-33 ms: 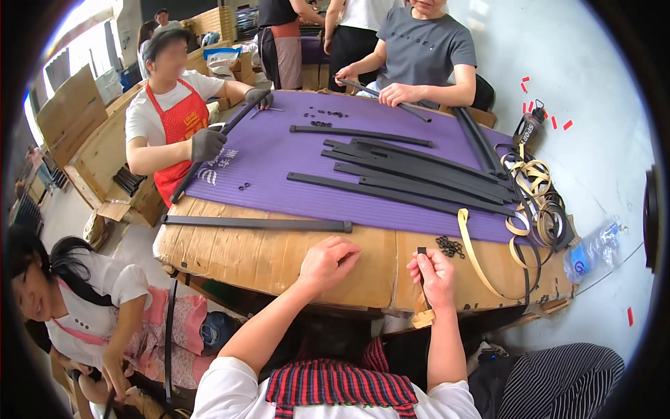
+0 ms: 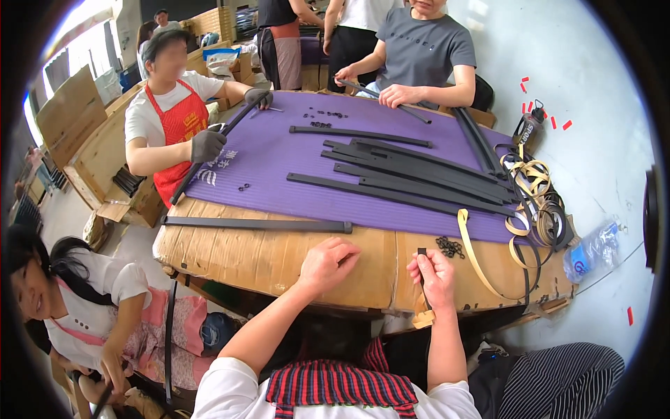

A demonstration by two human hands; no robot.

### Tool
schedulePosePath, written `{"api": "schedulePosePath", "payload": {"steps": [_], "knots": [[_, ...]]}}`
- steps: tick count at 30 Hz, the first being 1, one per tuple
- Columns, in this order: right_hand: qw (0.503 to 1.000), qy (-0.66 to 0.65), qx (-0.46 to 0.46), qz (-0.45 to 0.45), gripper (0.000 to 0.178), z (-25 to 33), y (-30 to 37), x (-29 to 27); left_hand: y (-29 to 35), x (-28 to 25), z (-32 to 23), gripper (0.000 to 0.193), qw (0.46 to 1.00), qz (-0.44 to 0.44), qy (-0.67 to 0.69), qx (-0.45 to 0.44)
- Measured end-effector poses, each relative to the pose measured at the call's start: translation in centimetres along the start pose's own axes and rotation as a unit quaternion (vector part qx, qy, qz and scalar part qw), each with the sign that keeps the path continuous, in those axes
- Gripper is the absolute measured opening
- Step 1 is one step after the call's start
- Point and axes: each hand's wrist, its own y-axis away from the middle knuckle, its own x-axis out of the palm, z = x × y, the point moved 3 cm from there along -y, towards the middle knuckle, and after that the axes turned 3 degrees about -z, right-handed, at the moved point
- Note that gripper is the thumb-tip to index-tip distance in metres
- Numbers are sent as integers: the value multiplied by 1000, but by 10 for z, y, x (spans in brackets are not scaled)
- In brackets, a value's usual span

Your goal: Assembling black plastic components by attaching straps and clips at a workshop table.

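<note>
My right hand is closed on a black strip, pinched near its top end. The strip's tan backing hangs below the hand by my wrist. To its left, my left hand is curled above the cardboard-covered table edge, fingertips together; anything in them is hidden. Just beyond my right hand lies a small pile of black rings. A long black bar with an end cap rests on the cardboard ahead of my left hand.
Several black bars lie on a purple mat. Tangled tan-and-black strips, a bottle and a plastic bag are at the right. Across the table, a gloved person and a grey-shirted person hold bars.
My hands stay in place. At the lower left, the seated person's head and hand have shifted slightly.
</note>
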Motion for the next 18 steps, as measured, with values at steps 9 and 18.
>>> {"api": "schedulePosePath", "payload": {"steps": [9,18], "knots": [[1000,6,-7,8,18,-2,2,-2,1,0,-2,8,1000,-4,2,27],[1000,3,-11,2,17,-1,1,0,0,-2,-1,8,999,-5,13,40]]}}
